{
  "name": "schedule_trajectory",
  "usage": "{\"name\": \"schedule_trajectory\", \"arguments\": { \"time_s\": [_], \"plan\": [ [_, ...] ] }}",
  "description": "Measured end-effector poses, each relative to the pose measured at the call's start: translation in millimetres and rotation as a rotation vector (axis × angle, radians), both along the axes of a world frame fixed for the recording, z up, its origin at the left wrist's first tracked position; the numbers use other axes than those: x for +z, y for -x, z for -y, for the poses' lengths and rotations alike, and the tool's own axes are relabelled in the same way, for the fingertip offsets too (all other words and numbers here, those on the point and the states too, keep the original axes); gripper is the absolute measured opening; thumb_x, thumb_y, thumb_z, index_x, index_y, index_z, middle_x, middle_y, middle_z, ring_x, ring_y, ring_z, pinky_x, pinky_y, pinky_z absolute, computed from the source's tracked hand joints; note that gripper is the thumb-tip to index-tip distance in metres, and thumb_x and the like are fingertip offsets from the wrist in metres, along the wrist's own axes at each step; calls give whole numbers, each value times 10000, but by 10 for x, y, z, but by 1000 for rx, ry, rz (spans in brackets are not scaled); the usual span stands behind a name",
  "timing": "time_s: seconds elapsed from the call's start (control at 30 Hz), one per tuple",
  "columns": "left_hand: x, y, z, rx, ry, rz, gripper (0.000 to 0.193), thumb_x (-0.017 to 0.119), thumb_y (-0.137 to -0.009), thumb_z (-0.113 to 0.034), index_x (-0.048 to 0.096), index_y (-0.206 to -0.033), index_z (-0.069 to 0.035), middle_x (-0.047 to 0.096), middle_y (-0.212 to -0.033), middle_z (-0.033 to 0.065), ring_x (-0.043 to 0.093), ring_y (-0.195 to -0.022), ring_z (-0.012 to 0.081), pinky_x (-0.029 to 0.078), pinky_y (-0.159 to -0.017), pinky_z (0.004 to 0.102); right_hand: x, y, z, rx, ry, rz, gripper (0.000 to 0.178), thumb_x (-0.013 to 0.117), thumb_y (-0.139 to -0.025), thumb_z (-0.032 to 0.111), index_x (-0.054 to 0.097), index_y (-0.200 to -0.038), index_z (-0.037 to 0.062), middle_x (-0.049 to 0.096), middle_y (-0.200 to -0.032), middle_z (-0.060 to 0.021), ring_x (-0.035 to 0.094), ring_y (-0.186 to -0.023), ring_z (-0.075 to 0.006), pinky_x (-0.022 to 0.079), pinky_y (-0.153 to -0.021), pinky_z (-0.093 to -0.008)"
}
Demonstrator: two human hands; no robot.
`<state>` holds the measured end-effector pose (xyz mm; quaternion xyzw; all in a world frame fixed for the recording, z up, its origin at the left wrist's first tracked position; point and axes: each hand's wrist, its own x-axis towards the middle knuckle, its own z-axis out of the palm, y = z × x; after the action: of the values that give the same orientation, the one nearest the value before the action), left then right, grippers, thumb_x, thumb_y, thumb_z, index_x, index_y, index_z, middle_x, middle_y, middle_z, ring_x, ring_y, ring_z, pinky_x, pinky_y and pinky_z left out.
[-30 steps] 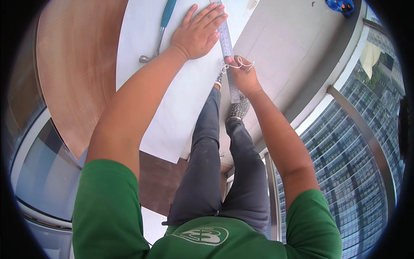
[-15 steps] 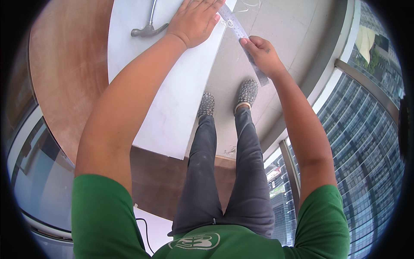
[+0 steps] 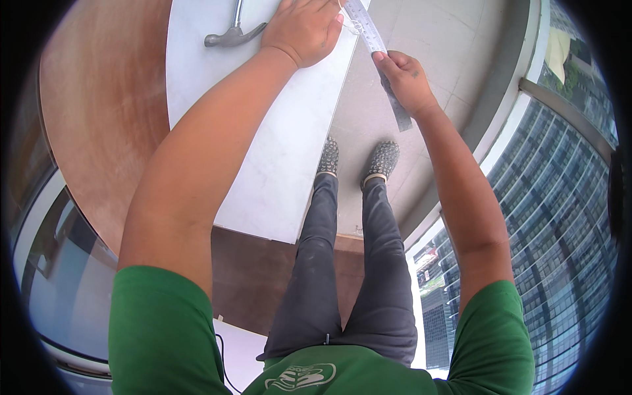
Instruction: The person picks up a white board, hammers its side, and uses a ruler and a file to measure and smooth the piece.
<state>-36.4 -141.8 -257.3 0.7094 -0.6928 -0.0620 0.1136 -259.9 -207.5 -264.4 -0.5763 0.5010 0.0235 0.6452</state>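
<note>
A metal ruler slants across the long right edge of a white panel, with its lower end hanging past the edge. My right hand is closed around the ruler's lower part, thumb on top. At the upper edge of the view my left hand lies over the panel beside the ruler, fingers stretched forward and their tips partly cut off. Thin curled white shavings cling near the ruler by my left thumb. A claw hammer rests on the panel, left of my left hand.
The panel lies over a reddish-brown wooden surface. Grey floor tiles stretch to the right, where a low ledge runs below tall windows. My patterned shoes stand close to the panel's edge. A black cable hangs at the lower left.
Both hands and the ruler keep nearly the same hold, with my left hand slightly farther right and up in view. My feet appear lower, and the panel and hammer have shifted slightly.
</note>
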Motion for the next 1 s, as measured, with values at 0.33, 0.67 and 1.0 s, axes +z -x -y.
{"name": "schedule_trajectory", "arguments": {
  "time_s": [0.33, 0.67, 1.0],
  "plan": [
    [-75, -53, -33, -1, 52, -21, 531, 431, -969, -258, 471, -1440, -17, 433, -1529, 167, 347, -1457, 285, 223, -1208, 482, -124, -517, -752, -343, 90, 131, 452, 599, -982, 349, 507, -677, 29, 496, -625, -47, 432, -613, -139, 419, -586, -340],
    [-35, -69, -56, -112, 169, 21, 448, 455, -981, -239, 519, -1370, -25, 469, -1483, 189, 379, -1429, 329, 254, -1191, 509, 62, 118, -231, -75, -70, 57, 490, 564, -990, 519, 619, -845, 54, 542, -688, -10, 526, -604, -105, 449, -584, -257],
    [105, -80, -739, -214, -39, 19, 490, 482, -973, -213, 488, -1440, -66, 441, -1530, 135, 356, -1457, 297, 222, -1202, 531, 254, 428, -552, 198, -227, -86, 571, 534, -976, 596, 609, -774, 67, 550, -658, -31, 545, -570, -133, 478, -553, -306]
  ]
}}
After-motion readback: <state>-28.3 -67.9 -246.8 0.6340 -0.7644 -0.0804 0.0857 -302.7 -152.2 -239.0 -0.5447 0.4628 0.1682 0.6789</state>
